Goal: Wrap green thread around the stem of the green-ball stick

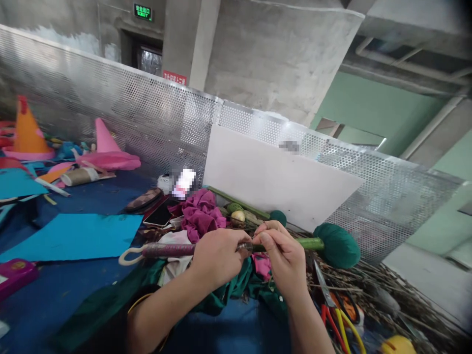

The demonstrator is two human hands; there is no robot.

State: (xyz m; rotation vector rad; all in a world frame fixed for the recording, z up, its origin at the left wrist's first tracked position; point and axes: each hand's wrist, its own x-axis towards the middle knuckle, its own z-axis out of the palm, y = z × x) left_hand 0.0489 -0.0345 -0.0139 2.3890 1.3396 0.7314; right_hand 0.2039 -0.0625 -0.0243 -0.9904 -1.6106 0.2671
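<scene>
Head view: your left hand (221, 253) and right hand (283, 258) both closed around the wrapped stick (169, 250), over the cluttered bench (106, 194). Risk, I judge: loosen both and the green head (339, 246) could tip it onto the scissors (324, 286).

The hand-held stick (165, 250) is showing mottled purple at one end, perhaps with darker print, though blur is hiding detail, and bright green at the other. Its padded head (338, 245) is wearing deep green. The crumpled cloth (201, 216) is showing magenta; the pouch (145, 199) is displaying brown checks. The flat sheet (84, 237) is showing bright blue.
</scene>
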